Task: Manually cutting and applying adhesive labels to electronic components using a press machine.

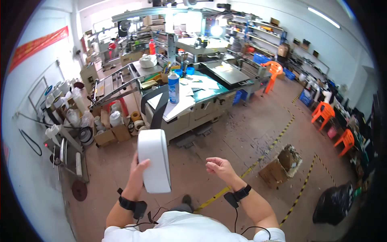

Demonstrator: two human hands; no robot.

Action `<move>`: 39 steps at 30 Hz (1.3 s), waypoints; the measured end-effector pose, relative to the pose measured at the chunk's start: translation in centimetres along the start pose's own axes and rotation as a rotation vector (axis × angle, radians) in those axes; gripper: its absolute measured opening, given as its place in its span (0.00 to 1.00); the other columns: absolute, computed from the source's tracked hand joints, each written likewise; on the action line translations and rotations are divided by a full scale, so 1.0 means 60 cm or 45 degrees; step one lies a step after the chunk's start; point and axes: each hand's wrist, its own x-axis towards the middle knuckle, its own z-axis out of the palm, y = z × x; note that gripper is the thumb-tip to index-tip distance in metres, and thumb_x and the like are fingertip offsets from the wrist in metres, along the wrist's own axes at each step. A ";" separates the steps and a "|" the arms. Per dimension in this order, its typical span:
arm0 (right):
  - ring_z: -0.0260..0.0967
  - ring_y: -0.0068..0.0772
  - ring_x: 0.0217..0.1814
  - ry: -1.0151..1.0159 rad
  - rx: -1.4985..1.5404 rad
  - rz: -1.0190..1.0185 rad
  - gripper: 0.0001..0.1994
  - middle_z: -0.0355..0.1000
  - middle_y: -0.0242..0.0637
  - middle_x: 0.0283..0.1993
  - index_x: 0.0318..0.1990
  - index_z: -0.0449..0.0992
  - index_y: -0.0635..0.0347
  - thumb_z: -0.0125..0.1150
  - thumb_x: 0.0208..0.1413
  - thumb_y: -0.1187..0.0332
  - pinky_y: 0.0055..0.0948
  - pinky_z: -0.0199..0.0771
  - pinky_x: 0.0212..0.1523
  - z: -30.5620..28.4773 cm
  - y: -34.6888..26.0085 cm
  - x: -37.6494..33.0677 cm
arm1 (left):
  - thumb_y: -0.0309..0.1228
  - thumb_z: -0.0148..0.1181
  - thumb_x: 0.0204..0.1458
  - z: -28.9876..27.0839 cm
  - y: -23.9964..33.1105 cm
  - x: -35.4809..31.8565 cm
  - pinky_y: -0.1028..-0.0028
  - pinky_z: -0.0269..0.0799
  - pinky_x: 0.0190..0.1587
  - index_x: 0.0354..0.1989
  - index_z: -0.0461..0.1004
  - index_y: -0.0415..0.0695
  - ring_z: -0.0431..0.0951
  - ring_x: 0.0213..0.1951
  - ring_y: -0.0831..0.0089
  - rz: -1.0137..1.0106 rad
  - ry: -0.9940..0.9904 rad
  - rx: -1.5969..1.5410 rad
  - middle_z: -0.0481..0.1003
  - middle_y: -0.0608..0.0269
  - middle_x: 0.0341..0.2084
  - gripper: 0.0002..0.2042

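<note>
Lettering runs along the red banner (38, 48) on the wall (38, 90) to my left, too blurred for me to read; the blue spray can (173, 88) standing upright on the counter (204, 95) ahead wears a blue-and-white label, its print too small to make out; the white sheets (182, 106) around it bear marks that I can't read either; the white block (153, 165) in my grip shows a plain face.

It stands on end, front and left of me, above the floor (225, 141); my left fingers (135, 161) are closed on it, thumb over the near face, the others partly hidden at its left edge; my right fingers (214, 161) are curled closed, well apart from it on the right, and I can't tell whether something tiny is pinched there; a dark strap (160, 109) hangs over the counter's edge, its lower end passing out of sight behind the block; an open cardboard box (272, 174) sits farther right.
</note>
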 end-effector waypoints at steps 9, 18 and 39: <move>0.74 0.19 0.37 -0.128 -0.044 -0.189 0.24 0.77 0.33 0.41 0.62 0.66 0.66 0.63 0.61 0.67 0.20 0.77 0.39 -0.102 -0.088 0.293 | 0.37 0.60 0.51 0.048 0.098 0.191 0.74 0.69 0.50 0.65 0.60 0.38 0.72 0.48 0.73 0.410 0.329 0.131 0.71 0.60 0.49 0.33; 0.72 0.32 0.53 -0.144 -0.377 -0.524 0.39 0.72 0.45 0.55 0.66 0.59 0.68 0.73 0.51 0.62 0.30 0.76 0.52 -0.108 -0.170 0.547 | 0.36 0.62 0.48 0.092 0.087 0.335 0.72 0.68 0.52 0.65 0.60 0.36 0.72 0.49 0.73 0.345 0.428 0.327 0.71 0.59 0.49 0.35; 0.72 0.53 0.55 -0.272 -0.532 -0.702 0.42 0.73 0.54 0.51 0.61 0.58 0.61 0.79 0.39 0.61 0.43 0.71 0.56 -0.070 -0.265 0.920 | 0.42 0.65 0.46 0.287 0.054 0.524 0.67 0.69 0.55 0.68 0.56 0.35 0.74 0.53 0.63 0.181 0.706 1.106 0.72 0.48 0.54 0.41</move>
